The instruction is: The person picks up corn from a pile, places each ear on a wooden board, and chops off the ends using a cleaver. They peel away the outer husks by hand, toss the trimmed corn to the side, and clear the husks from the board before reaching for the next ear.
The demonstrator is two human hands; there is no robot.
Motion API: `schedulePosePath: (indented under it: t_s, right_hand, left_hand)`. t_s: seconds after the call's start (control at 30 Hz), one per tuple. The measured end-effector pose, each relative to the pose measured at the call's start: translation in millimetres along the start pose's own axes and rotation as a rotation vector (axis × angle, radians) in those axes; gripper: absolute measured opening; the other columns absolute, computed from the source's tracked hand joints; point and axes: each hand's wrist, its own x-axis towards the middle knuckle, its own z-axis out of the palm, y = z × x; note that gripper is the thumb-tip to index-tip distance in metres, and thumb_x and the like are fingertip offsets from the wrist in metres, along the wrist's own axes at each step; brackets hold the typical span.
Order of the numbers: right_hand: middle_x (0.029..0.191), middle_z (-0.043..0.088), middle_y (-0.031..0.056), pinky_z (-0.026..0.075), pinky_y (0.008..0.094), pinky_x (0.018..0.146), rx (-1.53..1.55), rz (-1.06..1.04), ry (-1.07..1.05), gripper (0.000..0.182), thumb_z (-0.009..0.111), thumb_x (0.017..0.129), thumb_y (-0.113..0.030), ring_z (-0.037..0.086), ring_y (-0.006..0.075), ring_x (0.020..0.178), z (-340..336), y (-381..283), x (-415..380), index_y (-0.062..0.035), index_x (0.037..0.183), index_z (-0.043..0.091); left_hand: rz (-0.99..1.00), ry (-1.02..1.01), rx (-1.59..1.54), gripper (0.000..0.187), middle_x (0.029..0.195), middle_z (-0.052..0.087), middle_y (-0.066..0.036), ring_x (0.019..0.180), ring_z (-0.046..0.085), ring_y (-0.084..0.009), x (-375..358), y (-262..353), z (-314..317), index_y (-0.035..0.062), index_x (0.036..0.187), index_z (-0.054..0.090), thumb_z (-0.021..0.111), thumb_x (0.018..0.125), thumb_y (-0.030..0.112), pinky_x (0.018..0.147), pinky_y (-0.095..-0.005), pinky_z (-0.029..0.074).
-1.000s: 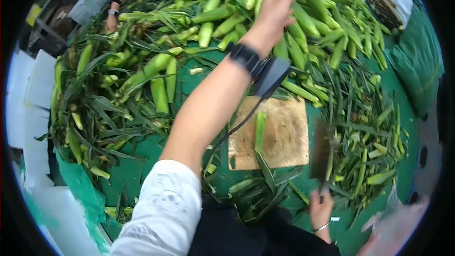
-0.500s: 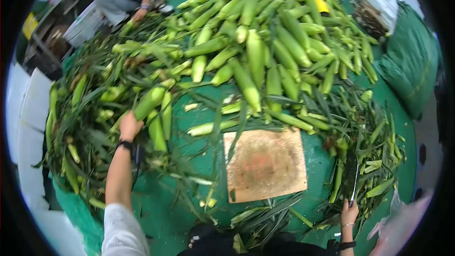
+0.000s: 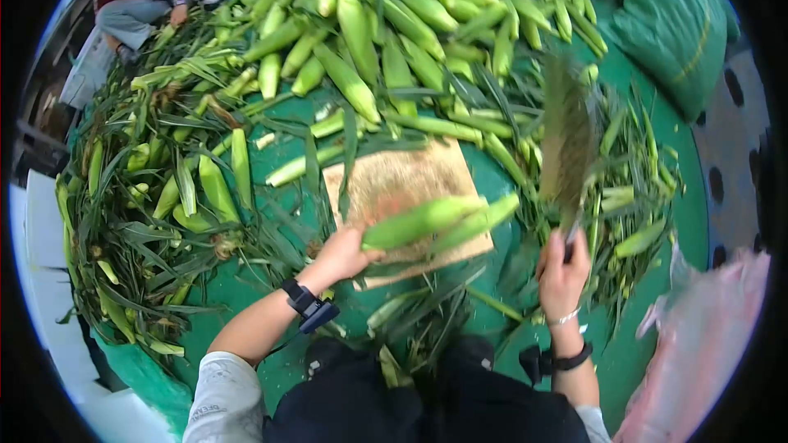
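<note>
My left hand (image 3: 343, 256) is closed around one end of a green ear of corn (image 3: 420, 223), which lies lengthwise over the wooden chopping board (image 3: 394, 174). A second green piece shows along its far right side, blurred by motion. To the right of the board, my right hand (image 3: 565, 272) grips the handle of a cleaver (image 3: 566, 143). Its broad blade points up and away from me, smeared by motion and carrying dark stains. Loose husk leaves (image 3: 439, 312) lie between my legs and the near edge of the board.
Unhusked corn ears (image 3: 353, 41) form a large pile beyond the board. Leaves and stalks heap up at left (image 3: 139, 221) and at right (image 3: 632, 197). A person (image 3: 135, 8) crouches far left. A green sack (image 3: 677, 29) stands far right, with pink plastic (image 3: 698, 336) nearer me.
My left hand has brought the ear of corn from the left heap over the board. My right hand has lifted the cleaver and moved inward. The view has tilted down.
</note>
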Motion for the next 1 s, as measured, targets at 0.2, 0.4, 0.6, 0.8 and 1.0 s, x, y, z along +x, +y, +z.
schedulePosePath:
  t_s: [0.2,0.4,0.6,0.8,1.0]
  right_hand:
    - [0.06,0.054,0.0088,0.042,0.0305,0.046,-0.057,-0.413,0.068,0.021,0.05,0.098,-0.024,0.053,0.0177,0.051,50,48,-32,-0.0026,0.096,0.05]
    - [0.074,0.06,0.0306,0.049,0.0502,0.063,-0.428,0.299,-0.324,0.04,0.06,0.089,-0.034,0.061,0.0466,0.076,35,88,-53,0.0045,0.078,0.06]
    - [0.059,0.055,0.022,0.041,0.0441,0.05,-0.421,0.084,-0.071,0.037,0.061,0.091,-0.029,0.053,0.0393,0.052,8,42,-9,0.0023,0.073,0.051]
    - [0.057,0.051,-0.0002,0.034,0.0256,0.042,0.319,-0.23,0.115,0.016,0.056,0.094,-0.015,0.046,0.0072,0.047,31,-75,8,-0.0014,0.086,0.052]
    - [0.073,0.058,0.0309,0.047,0.0472,0.062,-0.395,0.113,-0.454,0.03,0.06,0.088,-0.024,0.059,0.0487,0.076,99,72,-41,0.0054,0.083,0.057]
  left_hand:
    - [-0.038,0.097,-0.142,0.05,0.09,0.065,-0.029,0.087,0.065,-0.0415,-22,2,-4,-0.0094,0.105,0.057,0.074,0.077,0.029,0.077,-0.0431,0.052]
    - [-0.48,0.002,-0.934,0.044,0.091,0.068,-0.022,0.085,0.067,-0.0311,-63,-4,10,-0.0076,0.105,0.058,0.068,0.086,0.031,0.074,-0.0382,0.053]
    - [0.386,0.343,-0.039,0.055,0.109,0.057,-0.018,0.094,0.06,-0.0276,-22,63,15,-0.0014,0.116,0.052,0.073,0.08,0.034,0.083,-0.0381,0.048]
    - [0.069,0.18,0.511,0.062,0.103,0.057,-0.02,0.096,0.059,-0.0331,29,10,-5,0.0002,0.11,0.053,0.079,0.063,0.032,0.078,-0.0399,0.052]
    - [0.048,0.125,0.463,0.067,0.099,0.061,-0.021,0.09,0.062,-0.0376,1,12,-19,-0.0025,0.112,0.054,0.079,0.061,0.032,0.076,-0.0424,0.053]
